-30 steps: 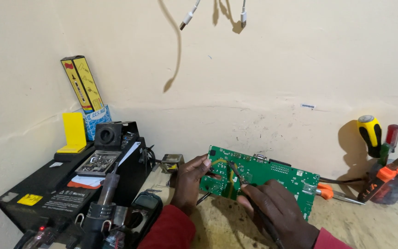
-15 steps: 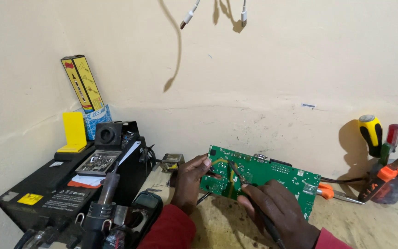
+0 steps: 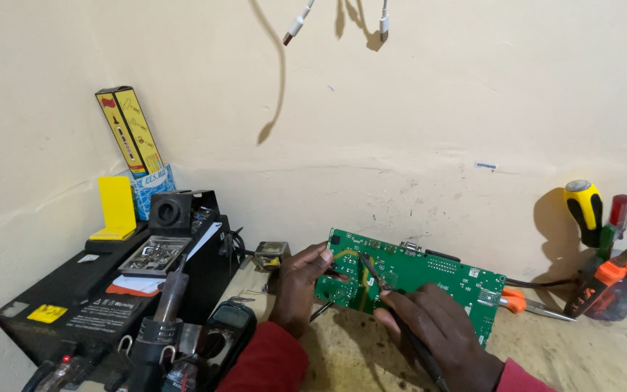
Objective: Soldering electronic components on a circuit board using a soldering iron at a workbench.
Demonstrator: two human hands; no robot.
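A green circuit board [image 3: 429, 279] leans tilted on the workbench near the wall. My left hand [image 3: 299, 287] grips the board's left edge, thumb and fingers pinching it by a yellowish wire. My right hand [image 3: 433, 330] holds a thin dark probe [image 3: 375, 274] like a pen, its tip touching the board's left-middle area. Both sleeves are red.
A large black battery box [image 3: 96, 305] at left carries a small tray of parts, a yellow block and tall yellow cartons. A soldering iron stand [image 3: 157, 334] and a meter [image 3: 226, 327] sit in front. Screwdrivers and pliers [image 3: 604, 239] stand in a holder at right. Cables hang from above.
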